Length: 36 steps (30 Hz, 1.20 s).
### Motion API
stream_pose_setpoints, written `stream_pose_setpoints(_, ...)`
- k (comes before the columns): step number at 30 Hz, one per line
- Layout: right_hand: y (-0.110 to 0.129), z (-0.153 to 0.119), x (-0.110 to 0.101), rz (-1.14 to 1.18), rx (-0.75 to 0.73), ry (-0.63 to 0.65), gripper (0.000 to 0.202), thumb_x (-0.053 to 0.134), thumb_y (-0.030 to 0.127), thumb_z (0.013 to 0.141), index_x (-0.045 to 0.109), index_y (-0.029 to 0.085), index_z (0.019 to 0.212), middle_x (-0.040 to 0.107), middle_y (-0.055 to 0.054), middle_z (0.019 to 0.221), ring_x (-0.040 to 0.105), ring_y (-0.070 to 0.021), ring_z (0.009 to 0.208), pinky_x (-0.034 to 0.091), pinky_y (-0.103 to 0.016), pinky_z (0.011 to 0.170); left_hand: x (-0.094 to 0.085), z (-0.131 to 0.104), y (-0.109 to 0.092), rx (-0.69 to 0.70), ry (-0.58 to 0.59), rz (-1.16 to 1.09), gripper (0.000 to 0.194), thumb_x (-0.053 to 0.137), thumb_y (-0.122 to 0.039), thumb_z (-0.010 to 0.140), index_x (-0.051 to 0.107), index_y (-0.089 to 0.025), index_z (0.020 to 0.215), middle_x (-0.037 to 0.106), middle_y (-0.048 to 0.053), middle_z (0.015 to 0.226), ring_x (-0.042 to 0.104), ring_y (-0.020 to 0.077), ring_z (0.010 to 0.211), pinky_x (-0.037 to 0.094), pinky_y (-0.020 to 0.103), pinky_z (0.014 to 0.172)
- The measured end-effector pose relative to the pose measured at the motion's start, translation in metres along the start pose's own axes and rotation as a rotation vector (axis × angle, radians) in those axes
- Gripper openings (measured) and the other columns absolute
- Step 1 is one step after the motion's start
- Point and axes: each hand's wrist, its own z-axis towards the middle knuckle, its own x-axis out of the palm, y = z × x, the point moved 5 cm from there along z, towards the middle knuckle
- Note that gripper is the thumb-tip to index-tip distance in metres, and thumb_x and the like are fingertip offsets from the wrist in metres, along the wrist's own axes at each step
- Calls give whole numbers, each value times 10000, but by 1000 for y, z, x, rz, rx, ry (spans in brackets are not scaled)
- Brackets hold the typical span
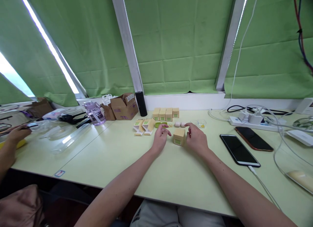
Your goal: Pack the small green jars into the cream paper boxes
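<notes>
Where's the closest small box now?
Head view, just right of centre: the small box sits on the table between the left hand and right hand.

Another person's arm (9,150) is cut off by the left edge, a computer mouse (300,179) by the right. White plugs (254,118) partly hide the power strip's (259,124) top. Labels (178,142) on the small boxes (179,133) are too small to read.

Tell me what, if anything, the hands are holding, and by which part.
No hold shows: the left hand is apart from the small box, and whether the right hand touches the box's right side cannot be told.
</notes>
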Motion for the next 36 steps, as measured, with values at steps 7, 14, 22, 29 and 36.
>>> stream_pose_setpoints(7, -11, 0, 8, 11, 222, 179, 272, 625, 208, 913, 599, 289, 1171, 718, -21, 835, 658, -234, 752, 309, -300, 599, -2, 4, 6, 18, -59, 145, 201, 622, -180, 801, 592, -243, 989, 673, -1, 745, 621, 241, 884, 394, 391, 912)
stream_pose_setpoints(14, -19, -1, 18, -157, 213, 273, 254, 627, 210, 883, 662, 265, 1129, 783, -96, 933, 702, -265, 789, 359, -322, 628, -9, 4, 1, 158, -144, 227, 252, 701, -136, 766, 616, -248, 975, 669, 44, 881, 562, 292, 1108, 375, 440, 1019)
stream_pose_setpoints(22, -7, -5, 18, -286, 194, 448, 220, 551, 237, 916, 700, 242, 1078, 791, -87, 1028, 741, -255, 931, 431, -295, 685, 2, -6, -32, 353, -55, 538, 250, 571, -126, 894, 583, -243, 1114, 676, 87, 1103, 501, 290, 1247, 424, 497, 1112)
stream_pose_setpoints(29, -4, -5, 17, -304, 198, 449, 253, 514, 254, 953, 697, 247, 1127, 789, -90, 1057, 748, -268, 975, 473, -321, 747, 34, -4, -52, 420, 374, 871, 661, 689, -242, 841, 445, -284, 1454, 553, 102, 1492, 368, 364, 1464, 354, 557, 1202)
stream_pose_setpoints(36, -3, -5, 16, -308, 201, 453, 259, 510, 228, 947, 697, 254, 1125, 787, -81, 1063, 747, -273, 985, 470, -320, 738, 56, 18, -65, 406, 672, 1240, 666, 674, -193, 775, 506, -235, 1418, 690, 112, 1237, 514, 351, 1268, 421, 489, 1084)
